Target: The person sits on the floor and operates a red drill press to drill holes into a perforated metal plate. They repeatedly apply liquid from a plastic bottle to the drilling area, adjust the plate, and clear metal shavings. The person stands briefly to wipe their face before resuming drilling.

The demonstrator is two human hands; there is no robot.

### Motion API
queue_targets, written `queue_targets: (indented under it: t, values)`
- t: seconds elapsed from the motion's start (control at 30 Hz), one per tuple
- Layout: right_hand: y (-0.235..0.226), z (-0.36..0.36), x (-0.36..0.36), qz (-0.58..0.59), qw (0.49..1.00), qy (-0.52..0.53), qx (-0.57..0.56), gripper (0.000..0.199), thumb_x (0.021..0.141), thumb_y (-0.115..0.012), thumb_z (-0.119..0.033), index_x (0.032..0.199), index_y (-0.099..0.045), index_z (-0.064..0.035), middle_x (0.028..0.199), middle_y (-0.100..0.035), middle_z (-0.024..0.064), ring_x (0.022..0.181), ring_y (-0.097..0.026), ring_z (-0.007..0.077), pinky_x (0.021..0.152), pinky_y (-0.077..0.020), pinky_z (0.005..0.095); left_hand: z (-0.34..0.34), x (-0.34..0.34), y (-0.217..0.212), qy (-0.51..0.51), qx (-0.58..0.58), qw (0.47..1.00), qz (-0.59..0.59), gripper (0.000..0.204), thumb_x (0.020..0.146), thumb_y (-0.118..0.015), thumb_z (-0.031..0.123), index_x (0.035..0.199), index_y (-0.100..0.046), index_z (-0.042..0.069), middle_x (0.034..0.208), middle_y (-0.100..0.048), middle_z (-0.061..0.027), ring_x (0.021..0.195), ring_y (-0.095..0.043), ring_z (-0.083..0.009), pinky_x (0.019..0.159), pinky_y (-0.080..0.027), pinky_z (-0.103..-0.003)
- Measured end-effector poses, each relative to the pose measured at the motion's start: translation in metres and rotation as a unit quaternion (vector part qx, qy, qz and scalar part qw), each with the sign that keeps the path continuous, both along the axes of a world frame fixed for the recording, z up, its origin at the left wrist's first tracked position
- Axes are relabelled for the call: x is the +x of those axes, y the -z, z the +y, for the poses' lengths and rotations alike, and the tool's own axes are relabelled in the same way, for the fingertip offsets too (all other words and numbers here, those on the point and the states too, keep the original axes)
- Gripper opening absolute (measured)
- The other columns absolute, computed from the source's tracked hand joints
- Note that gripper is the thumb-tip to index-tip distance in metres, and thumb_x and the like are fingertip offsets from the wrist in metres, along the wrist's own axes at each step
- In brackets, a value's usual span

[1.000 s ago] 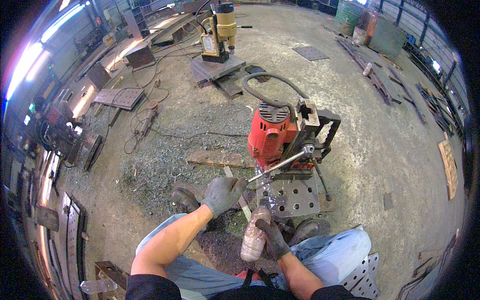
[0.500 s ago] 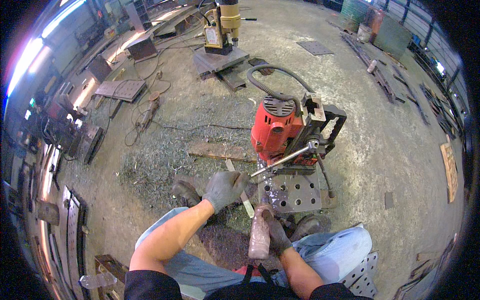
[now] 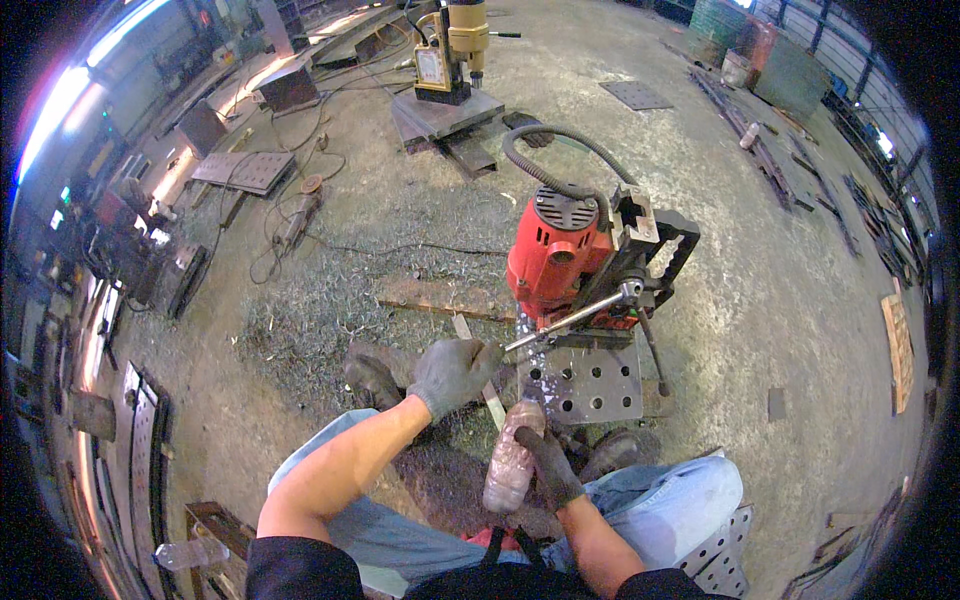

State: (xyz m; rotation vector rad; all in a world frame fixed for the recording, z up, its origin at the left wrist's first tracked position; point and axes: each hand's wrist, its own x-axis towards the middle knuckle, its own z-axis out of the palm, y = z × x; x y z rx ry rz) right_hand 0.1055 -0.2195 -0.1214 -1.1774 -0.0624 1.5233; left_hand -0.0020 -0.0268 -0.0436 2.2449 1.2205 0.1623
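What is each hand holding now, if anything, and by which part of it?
The left hand grips the metal lever of the red drill by its outer end; the right hand holds the plastic bottle by the right side of its body.

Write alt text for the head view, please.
A gloved left hand grips the metal handle of a red drill on a plate with holes; the gloved right hand holds a plastic bottle. Shavings litter the floor.
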Motion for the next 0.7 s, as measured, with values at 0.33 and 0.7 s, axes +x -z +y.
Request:
queue_targets:
  t: [0.33, 0.7]
  values:
    - [0.025, -0.006, 0.001, 0.033, 0.998, -0.041, 0.042, 0.054, 0.085, -0.075, -0.028, 0.129, -0.050, -0.0084, 0.104, -0.061, 0.0057, 0.092, -0.062, 0.0202, 0.079, -0.0544, 0.0388, 0.003, -0.004, 0.014, 0.009, 0.006, 0.999, -0.040, 0.053, 0.095, -0.052, 0.050, 0.083, -0.070, 0.002, 0.078, -0.066, -0.0256, 0.076, -0.066, -0.0443, 0.066, -0.049, -0.050]
    - [0.028, -0.005, 0.006, 0.080, 0.995, -0.013, -0.060, 0.042, 0.093, -0.065, -0.045, 0.117, -0.062, -0.0107, 0.099, -0.064, 0.0016, 0.088, -0.061, 0.0137, 0.078, -0.0517, 0.0301, 0.003, -0.004, 0.015, 0.005, -0.006, 1.000, -0.017, 0.056, 0.096, -0.045, 0.051, 0.079, -0.069, 0.004, 0.072, -0.064, -0.0251, 0.074, -0.065, -0.0453, 0.067, -0.050, -0.054]
